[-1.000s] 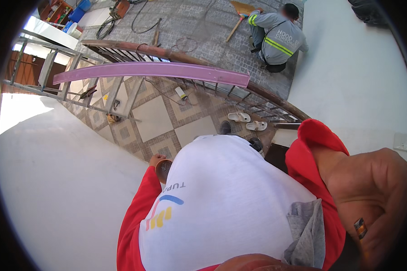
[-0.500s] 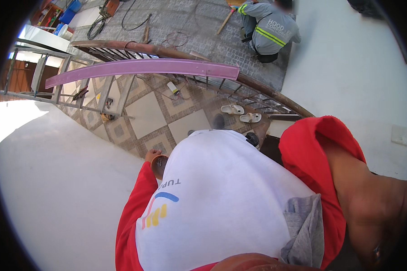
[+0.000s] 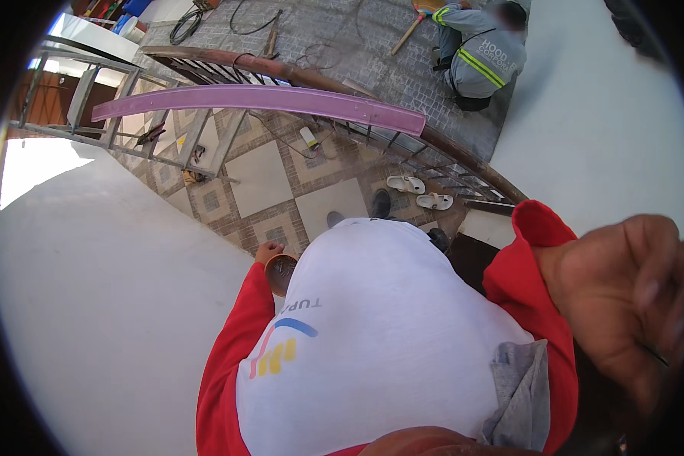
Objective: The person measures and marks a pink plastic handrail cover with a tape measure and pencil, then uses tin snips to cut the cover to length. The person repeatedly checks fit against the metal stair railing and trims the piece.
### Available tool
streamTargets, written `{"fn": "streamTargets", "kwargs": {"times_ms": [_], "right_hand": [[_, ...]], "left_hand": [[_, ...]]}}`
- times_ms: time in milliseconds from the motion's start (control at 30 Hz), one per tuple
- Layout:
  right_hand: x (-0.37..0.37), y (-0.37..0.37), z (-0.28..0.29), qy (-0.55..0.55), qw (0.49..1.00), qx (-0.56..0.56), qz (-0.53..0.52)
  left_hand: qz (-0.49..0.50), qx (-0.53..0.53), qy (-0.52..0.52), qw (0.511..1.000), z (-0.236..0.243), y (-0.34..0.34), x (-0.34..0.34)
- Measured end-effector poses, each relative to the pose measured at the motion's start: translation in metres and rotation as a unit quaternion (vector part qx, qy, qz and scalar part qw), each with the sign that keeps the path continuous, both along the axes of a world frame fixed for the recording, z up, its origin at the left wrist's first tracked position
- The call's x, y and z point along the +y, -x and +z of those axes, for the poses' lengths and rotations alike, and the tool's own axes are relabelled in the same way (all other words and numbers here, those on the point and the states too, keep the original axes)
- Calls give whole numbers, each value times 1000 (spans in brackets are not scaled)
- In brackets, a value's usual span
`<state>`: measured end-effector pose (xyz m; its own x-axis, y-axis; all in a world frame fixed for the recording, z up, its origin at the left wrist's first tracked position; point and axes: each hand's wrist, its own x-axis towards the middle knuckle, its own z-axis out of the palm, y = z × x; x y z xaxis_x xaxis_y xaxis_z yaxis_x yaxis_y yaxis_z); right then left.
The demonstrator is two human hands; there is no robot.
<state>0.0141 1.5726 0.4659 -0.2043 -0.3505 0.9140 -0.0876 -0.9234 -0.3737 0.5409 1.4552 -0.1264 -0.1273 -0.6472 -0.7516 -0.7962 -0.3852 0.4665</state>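
A round orange-brown cup point(image 3: 281, 275) with a dark inside hangs at my left side. My left hand point(image 3: 270, 251) is closed at its rim, the arm lowered in a red sleeve. My right hand point(image 3: 612, 292) is raised close at the right edge, bent at the wrist. Its fingers are partly curled and smeared by motion, and some run into the dark rim of the picture. Whether it holds anything cannot be made out. A grey cloth point(image 3: 518, 387) lies against my white shirt point(image 3: 380, 327), beside the right sleeve.
A metal ladder point(image 3: 197, 140) and a long pink strip point(image 3: 258, 99) lie before a curved railing point(image 3: 311, 77). White sandals point(image 3: 434, 201) rest on the tiled floor point(image 3: 258, 181). A person in grey point(image 3: 486, 57) crouches beyond, near a broom point(image 3: 407, 35). White walls point(image 3: 600, 129) flank me.
My right hand has come up into view at the right edge, its sleeve shifting with it. The whole scene has slid slightly right in the picture. My left hand stays at the cup.
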Motion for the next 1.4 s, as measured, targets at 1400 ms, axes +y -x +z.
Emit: {"fn": "streamTargets", "kwargs": {"times_ms": [1400], "right_hand": [[133,121,-554,-892,447,-25,-59]], "left_hand": [[165,115,-72,977,-6,-3,18]]}}
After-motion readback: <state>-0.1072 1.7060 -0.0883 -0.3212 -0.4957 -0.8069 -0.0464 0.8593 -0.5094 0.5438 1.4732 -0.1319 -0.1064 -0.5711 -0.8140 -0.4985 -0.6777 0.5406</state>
